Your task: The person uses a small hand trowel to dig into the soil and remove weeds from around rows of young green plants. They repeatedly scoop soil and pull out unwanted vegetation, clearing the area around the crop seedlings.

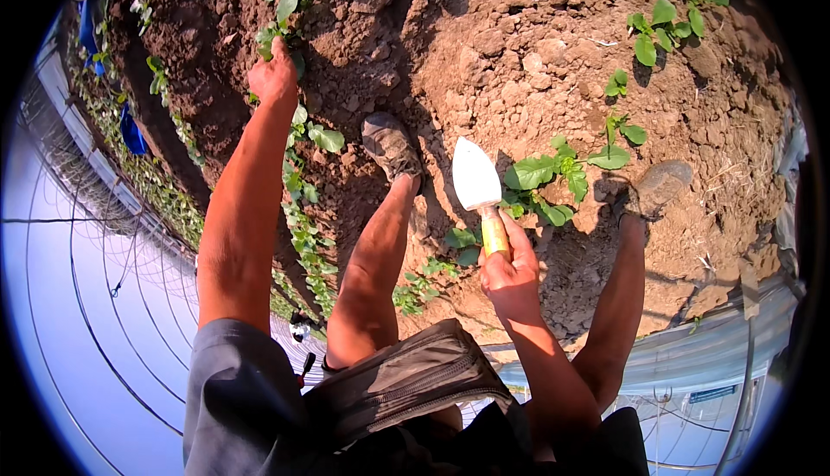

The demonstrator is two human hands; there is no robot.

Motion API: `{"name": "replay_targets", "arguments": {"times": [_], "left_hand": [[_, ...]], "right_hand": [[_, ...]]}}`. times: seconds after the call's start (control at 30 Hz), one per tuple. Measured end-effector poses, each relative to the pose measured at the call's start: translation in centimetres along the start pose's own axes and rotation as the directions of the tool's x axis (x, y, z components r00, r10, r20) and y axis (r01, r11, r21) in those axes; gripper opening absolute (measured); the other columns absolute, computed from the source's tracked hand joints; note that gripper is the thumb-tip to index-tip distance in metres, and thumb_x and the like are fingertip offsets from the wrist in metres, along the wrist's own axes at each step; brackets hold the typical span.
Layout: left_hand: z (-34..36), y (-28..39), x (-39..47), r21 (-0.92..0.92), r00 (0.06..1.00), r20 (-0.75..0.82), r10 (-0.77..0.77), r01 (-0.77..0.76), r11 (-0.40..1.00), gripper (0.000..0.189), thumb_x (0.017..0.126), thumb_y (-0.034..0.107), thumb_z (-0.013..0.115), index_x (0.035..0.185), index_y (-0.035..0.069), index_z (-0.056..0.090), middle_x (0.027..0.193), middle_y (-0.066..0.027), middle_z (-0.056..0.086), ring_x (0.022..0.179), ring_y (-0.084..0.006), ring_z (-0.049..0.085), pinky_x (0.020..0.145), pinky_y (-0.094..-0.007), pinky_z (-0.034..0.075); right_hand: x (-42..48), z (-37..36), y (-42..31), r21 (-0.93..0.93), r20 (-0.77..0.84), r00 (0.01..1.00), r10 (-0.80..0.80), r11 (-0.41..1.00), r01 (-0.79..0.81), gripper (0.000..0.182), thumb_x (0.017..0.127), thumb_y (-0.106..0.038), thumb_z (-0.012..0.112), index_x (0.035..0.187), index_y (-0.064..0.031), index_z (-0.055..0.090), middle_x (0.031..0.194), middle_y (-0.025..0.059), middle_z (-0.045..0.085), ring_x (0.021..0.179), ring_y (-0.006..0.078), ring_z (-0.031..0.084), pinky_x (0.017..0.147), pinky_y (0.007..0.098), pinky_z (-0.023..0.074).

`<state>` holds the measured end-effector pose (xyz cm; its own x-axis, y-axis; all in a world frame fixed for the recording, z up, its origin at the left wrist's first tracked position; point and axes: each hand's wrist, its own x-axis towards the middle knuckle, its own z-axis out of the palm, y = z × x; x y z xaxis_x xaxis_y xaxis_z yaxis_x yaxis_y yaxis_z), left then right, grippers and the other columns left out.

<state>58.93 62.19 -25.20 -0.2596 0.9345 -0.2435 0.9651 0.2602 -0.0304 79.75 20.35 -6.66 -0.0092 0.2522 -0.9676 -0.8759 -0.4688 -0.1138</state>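
A hand trowel with a pointed, bright metal blade (476, 174) and a yellowish handle (495, 235) is in my right hand (512, 275). Its tip points away from me, above brown cloddy soil. Beside the blade, to the right, grow leafy green seedlings (551, 171). My left hand (275, 77) reaches far forward to another leafy seedling (285, 6) in the left row. Its fingertips are among the leaves, and whether they grip the stem is hidden.
My left shoe (391, 145) and right shoe (655, 187) stand on the soil (512, 67). A row of seedlings (305, 236) runs along the left, with more plants (668, 28) at the far right. Blue material (132, 131) lies at the left. A dark bag (415, 379) hangs at my waist.
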Motion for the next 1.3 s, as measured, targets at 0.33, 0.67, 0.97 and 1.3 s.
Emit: {"name": "replay_targets", "arguments": {"times": [0.33, 0.67, 0.97, 1.3], "left_hand": [[-0.4, 0.3, -1.4, -0.074, 0.999, 0.031, -0.041, 0.044, 0.996, 0.059, 0.089, 0.06, 0.07, 0.105, 0.005, 0.079, 0.089, -0.0144, 0.076, 0.082, -0.028, 0.07, 0.081, -0.0402, 0.052], [0.2, -0.3, -2.9, -0.167, 0.997, 0.053, 0.063, -0.053, 0.985, 0.048, 0.086, 0.049, 0.076, 0.112, 0.009, 0.078, 0.086, -0.0122, 0.077, 0.081, -0.0252, 0.072, 0.082, -0.0356, 0.054], [-0.7, -1.6, -4.5, -0.301, 0.969, -0.112, 0.221, -0.245, 0.921, 0.027, 0.081, 0.013, 0.067, 0.106, 0.007, 0.072, 0.097, -0.0079, 0.073, 0.088, -0.0241, 0.069, 0.084, -0.0366, 0.053], [-2.6, 8.5, -3.2, 0.195, 0.588, -0.16, 0.793, -0.768, 0.61, 0.05, 0.079, 0.028, 0.083, 0.125, 0.018, 0.068, 0.129, -0.0066, 0.066, 0.124, -0.0317, 0.056, 0.105, -0.0477, 0.042]], "right_hand": [[0.1, -0.1, 0.4, -0.034, -0.002, 0.999, -0.035, 0.999, 0.035, 0.06, 0.093, 0.0, 0.053, 0.152, -0.0045, 0.046, 0.102, 0.0044, 0.061, 0.07, 0.0072, 0.053, 0.062, 0.0232, 0.0475], [-0.3, 0.8, -0.9, -0.041, -0.029, 0.999, 0.021, 0.999, -0.023, 0.061, 0.091, 0.003, 0.053, 0.151, -0.0045, 0.047, 0.097, 0.0022, 0.059, 0.064, 0.0057, 0.049, 0.056, 0.0218, 0.0432], [-0.3, 0.3, -0.4, -0.085, -0.002, 1.0, 0.019, 0.996, -0.019, 0.062, 0.089, 0.002, 0.054, 0.151, -0.0039, 0.047, 0.095, 0.0016, 0.058, 0.065, 0.0055, 0.049, 0.057, 0.0221, 0.0432], [0.0, 0.0, -0.7, -0.066, 0.04, 0.999, -0.013, 0.998, 0.015, 0.061, 0.091, -0.001, 0.056, 0.151, -0.0027, 0.046, 0.099, 0.0017, 0.059, 0.069, 0.0065, 0.051, 0.062, 0.0232, 0.0446]]}}
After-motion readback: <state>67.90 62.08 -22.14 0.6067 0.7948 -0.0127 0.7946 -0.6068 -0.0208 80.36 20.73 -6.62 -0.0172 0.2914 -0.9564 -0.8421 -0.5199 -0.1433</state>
